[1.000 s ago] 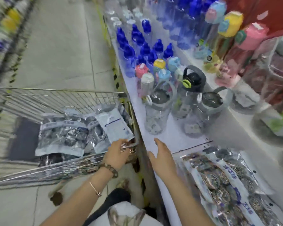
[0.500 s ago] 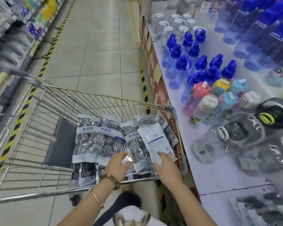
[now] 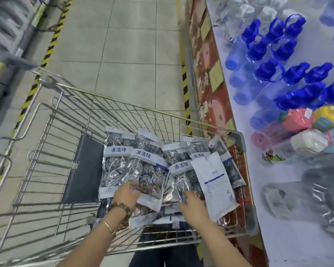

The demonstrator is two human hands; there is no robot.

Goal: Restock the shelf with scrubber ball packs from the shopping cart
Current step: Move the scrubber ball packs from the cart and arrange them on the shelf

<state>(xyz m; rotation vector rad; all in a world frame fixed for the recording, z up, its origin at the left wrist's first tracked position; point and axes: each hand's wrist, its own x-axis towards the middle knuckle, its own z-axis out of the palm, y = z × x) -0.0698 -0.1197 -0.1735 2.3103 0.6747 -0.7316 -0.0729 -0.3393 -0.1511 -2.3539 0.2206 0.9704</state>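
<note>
A head-worn camera looks down into a wire shopping cart (image 3: pixel 163 112) standing in a tiled store aisle, just beside a low white shelf (image 3: pixel 278 218) on the person's right. The scrubber ball packs (image 3: pixel 143 166), clear bags of coiled steel balls with white and blue labels, lie overlapping in a heap at the near end of the cart, and one pack (image 3: pixel 214 182) is turned white side up. Both bare hands reach into the heap. The left hand (image 3: pixel 126 195), with a bead bracelet at the wrist, rests on the lower edge of a front pack; blur hides whether its fingers have closed on it. The right hand (image 3: pixel 193 204) lies on the packs beside the white-backed one, fingers spread and relaxed, grasping nothing. The visible stretch of shelf carries blue-lidded bottles (image 3: pixel 268 70) and other drinking bottles, and no scrubber packs. Judging from the full heap, most of the restocking is left, and the step in hand is picking up packs.
</note>
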